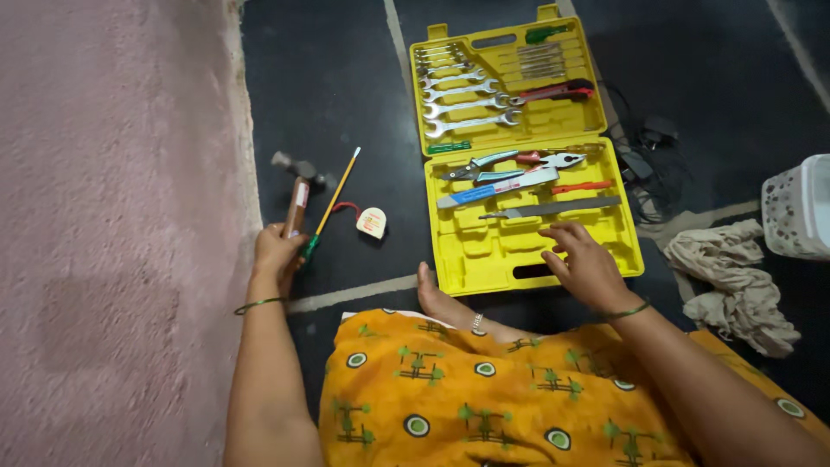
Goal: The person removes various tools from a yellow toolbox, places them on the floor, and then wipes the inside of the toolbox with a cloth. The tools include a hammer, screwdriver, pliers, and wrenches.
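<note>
Gripping the wooden handle of a hammer (pixel 296 192), the left hand (pixel 277 252) rests at floor level beside the pink rug (pixel 112 216), forearm extended forward, fingers wrapped around the handle's lower end. The hammer head points away from the person, lying on the dark floor (pixel 346 78). A thin yellow-shafted tool (pixel 335 197), possibly a screwdriver, lies just beside the hammer, its green end touching or under the same hand. A small tape measure (pixel 372 222) sits near it.

Right hand (pixel 584 264) hovers palm down, fingers spread and empty, over the lower tray of the open yellow tool case (pixel 484 251). That tray holds pliers (pixel 540 160), a blue-handled knife (pixel 497 188) and a grey file (pixel 553 207); the file lies just ahead of the fingertips. The lid holds a row of spanners (pixel 462 99).
</note>
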